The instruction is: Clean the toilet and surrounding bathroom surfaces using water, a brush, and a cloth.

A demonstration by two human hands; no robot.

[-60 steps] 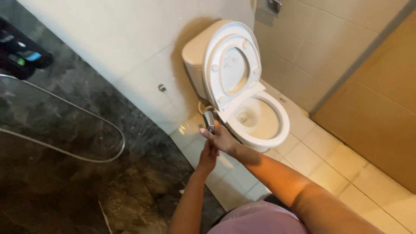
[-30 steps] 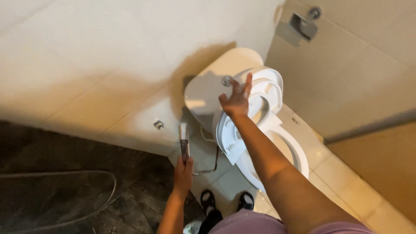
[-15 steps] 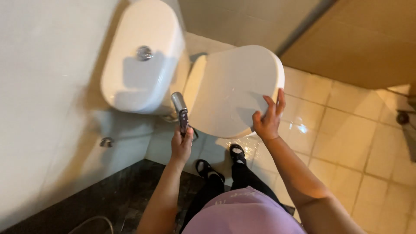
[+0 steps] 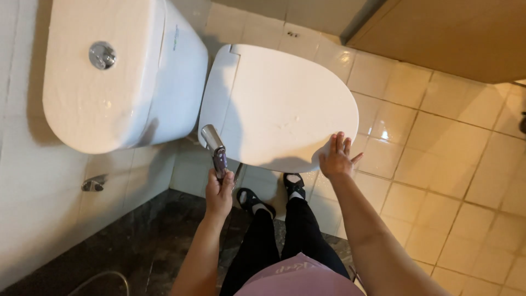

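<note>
I look straight down at a white toilet. Its lid [image 4: 285, 104] is closed flat over the bowl. My right hand [image 4: 335, 158] rests with fingers spread on the lid's near edge and holds nothing. My left hand [image 4: 218, 193] is closed around the handle of a chrome bidet sprayer [image 4: 215, 149], whose head points up toward the gap between lid and tank. The white tank [image 4: 115, 71] with a round chrome flush button [image 4: 102, 55] lies to the left.
A chrome wall valve [image 4: 93, 183] sits on the white tiled wall at left. A hose [image 4: 104, 279] curves over the dark stone floor at bottom left. Beige floor tiles [image 4: 455, 181] spread right, with a wooden door [image 4: 455, 38] top right. My legs and sandalled feet [image 4: 274, 203] stand below the bowl.
The seat and lid stood raised two seconds ago; my right hand touched the tank top, then brought the lid down. It now lies flat. My left hand has kept hold of the sprayer.
</note>
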